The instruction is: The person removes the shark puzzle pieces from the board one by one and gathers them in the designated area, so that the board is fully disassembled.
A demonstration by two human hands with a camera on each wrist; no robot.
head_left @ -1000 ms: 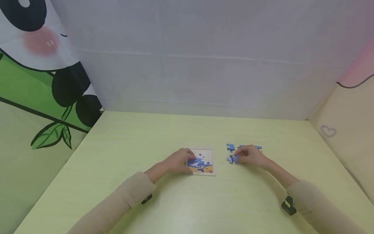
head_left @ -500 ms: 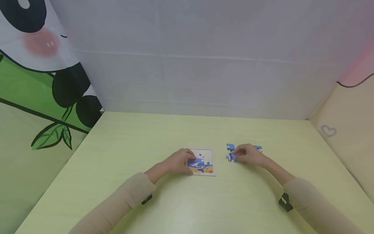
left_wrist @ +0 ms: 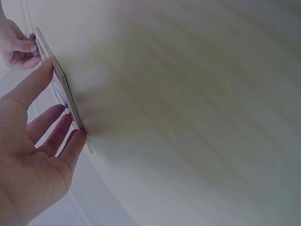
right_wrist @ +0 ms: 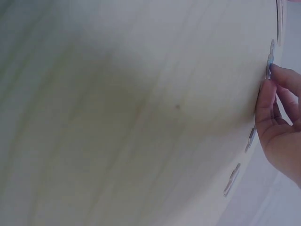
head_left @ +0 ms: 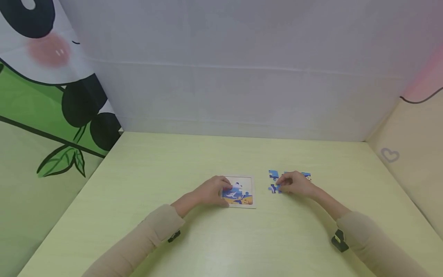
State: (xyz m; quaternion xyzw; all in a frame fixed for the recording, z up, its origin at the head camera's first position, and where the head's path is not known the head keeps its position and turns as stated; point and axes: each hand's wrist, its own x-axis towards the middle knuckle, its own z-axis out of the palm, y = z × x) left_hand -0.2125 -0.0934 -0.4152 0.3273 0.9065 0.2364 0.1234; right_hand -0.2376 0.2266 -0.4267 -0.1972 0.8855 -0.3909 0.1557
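A square jigsaw board (head_left: 245, 181) lies on the table, its lower part filled with a blue and orange sea picture and its upper part bare white. My left hand (head_left: 212, 191) holds it by the left side, the thumb near the front corner and the fingers reaching over the picture. In the left wrist view, thumb and fingertips meet the board's edge (left_wrist: 70, 99). To the right, my right hand (head_left: 297, 184) pinches a blue and white puzzle piece (head_left: 273, 189) between thumb and fingers, low over the table. That hand hides part of the piece.
Behind the held piece lies a blue puzzle piece (head_left: 273, 174). Another piece (head_left: 306, 175) shows beyond my right hand, which partly covers the pieces there. The pale table (head_left: 194, 157) ends at a grey-white wall (head_left: 242, 100), with printed panels at both sides.
My right hand has shifted the pinched piece slightly left and away, then a little back right and closer. The left hand and board stay put.
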